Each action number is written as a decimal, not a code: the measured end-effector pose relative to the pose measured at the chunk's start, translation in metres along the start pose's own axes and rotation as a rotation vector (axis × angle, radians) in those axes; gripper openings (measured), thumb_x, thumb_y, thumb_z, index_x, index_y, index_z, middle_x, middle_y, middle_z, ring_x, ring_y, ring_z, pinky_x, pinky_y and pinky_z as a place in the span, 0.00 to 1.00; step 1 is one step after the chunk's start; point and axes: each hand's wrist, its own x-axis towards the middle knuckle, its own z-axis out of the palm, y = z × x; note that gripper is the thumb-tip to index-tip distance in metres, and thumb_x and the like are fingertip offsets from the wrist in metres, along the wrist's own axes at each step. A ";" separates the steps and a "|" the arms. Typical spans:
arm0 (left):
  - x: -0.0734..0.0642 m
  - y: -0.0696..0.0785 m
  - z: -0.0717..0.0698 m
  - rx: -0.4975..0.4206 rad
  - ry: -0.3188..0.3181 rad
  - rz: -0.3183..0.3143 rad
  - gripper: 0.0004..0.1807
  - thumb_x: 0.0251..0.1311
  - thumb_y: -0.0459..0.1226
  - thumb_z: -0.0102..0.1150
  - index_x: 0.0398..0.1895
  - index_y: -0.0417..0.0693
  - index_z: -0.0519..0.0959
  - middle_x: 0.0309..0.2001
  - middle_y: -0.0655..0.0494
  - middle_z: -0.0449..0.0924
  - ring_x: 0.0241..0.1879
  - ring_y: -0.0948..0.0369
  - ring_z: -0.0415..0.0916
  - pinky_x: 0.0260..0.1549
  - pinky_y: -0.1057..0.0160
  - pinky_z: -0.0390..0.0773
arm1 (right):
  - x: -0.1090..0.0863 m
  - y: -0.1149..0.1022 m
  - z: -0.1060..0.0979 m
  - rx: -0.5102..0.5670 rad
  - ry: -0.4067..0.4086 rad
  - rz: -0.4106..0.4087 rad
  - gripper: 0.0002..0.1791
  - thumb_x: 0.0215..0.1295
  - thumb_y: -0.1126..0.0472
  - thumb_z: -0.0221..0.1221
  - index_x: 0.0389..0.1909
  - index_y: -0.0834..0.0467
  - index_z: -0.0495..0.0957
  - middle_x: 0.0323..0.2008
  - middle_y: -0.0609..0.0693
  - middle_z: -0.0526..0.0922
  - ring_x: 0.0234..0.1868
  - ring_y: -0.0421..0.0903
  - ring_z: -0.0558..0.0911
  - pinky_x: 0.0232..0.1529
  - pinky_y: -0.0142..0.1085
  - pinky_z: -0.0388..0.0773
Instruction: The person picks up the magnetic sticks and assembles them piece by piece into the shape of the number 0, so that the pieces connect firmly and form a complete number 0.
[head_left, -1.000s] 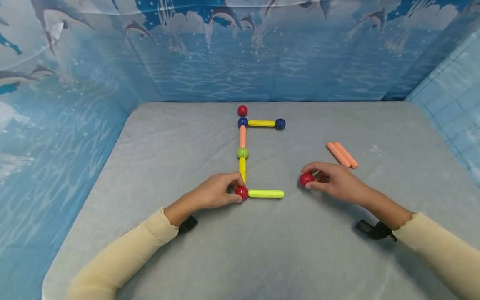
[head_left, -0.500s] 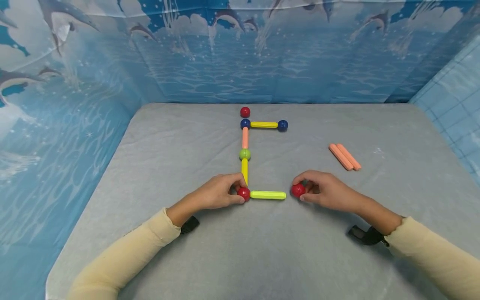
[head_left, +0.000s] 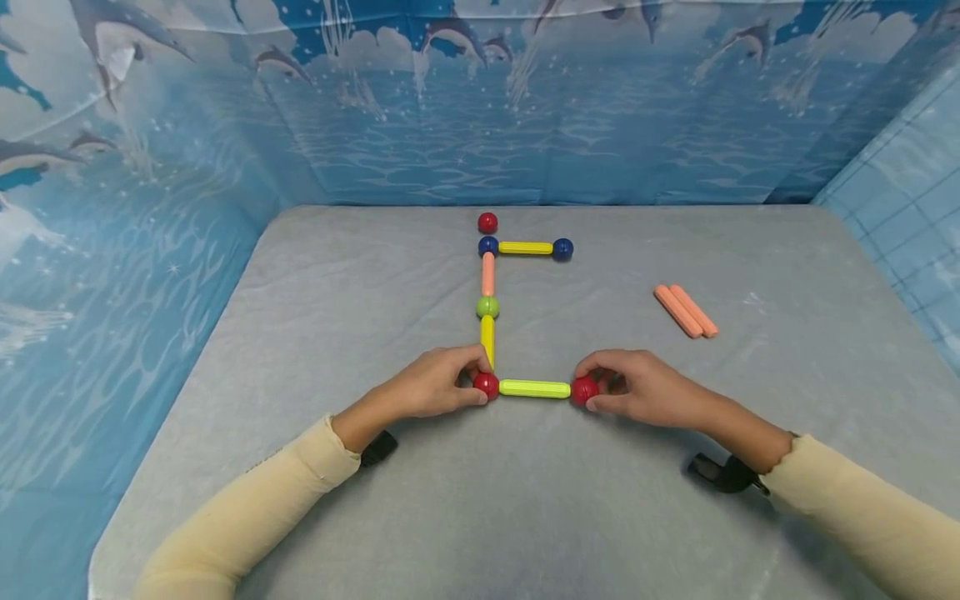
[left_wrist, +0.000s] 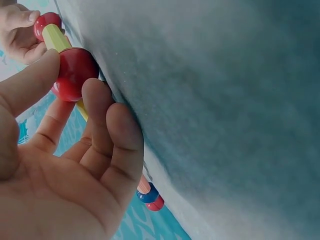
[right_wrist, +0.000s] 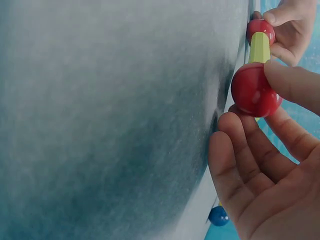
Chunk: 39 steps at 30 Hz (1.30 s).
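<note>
In the head view my left hand [head_left: 438, 383] pinches a red ball [head_left: 486, 385] at the near left corner of a stick-and-ball figure. My right hand [head_left: 648, 390] pinches another red ball [head_left: 584, 391] at the right end of a lime stick [head_left: 535, 388] that runs between the two balls. From the left ball a yellow stick [head_left: 488, 337] leads away to a green ball [head_left: 487, 307]. Beyond it come a peach stick [head_left: 488, 273], a blue ball [head_left: 488, 246], a second yellow stick [head_left: 525, 247] and another blue ball [head_left: 562, 249].
A loose red ball [head_left: 487, 222] lies just behind the corner blue ball. Two peach sticks [head_left: 686, 311] rest side by side at the right. The grey cloth-covered table [head_left: 360, 275] meets a blue dolphin-print curtain [head_left: 480, 125] at the back.
My right hand has brought its red ball leftward and nearer, from apart to the end of the lime stick. My left hand keeps holding its ball in place.
</note>
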 end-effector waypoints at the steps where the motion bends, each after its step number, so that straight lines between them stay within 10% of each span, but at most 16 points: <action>1: 0.000 0.000 0.000 0.000 0.001 0.000 0.11 0.59 0.38 0.69 0.43 0.54 0.78 0.37 0.61 0.83 0.34 0.63 0.74 0.35 0.67 0.73 | 0.000 0.000 0.000 -0.001 -0.002 0.001 0.16 0.61 0.61 0.68 0.49 0.48 0.80 0.41 0.42 0.83 0.39 0.37 0.80 0.41 0.30 0.82; 39: -0.002 -0.003 -0.001 0.017 -0.020 0.035 0.16 0.62 0.40 0.66 0.52 0.53 0.75 0.40 0.59 0.82 0.34 0.63 0.74 0.36 0.67 0.75 | 0.001 0.001 0.002 -0.106 -0.013 -0.028 0.15 0.62 0.57 0.68 0.48 0.47 0.79 0.41 0.39 0.82 0.37 0.33 0.79 0.40 0.30 0.81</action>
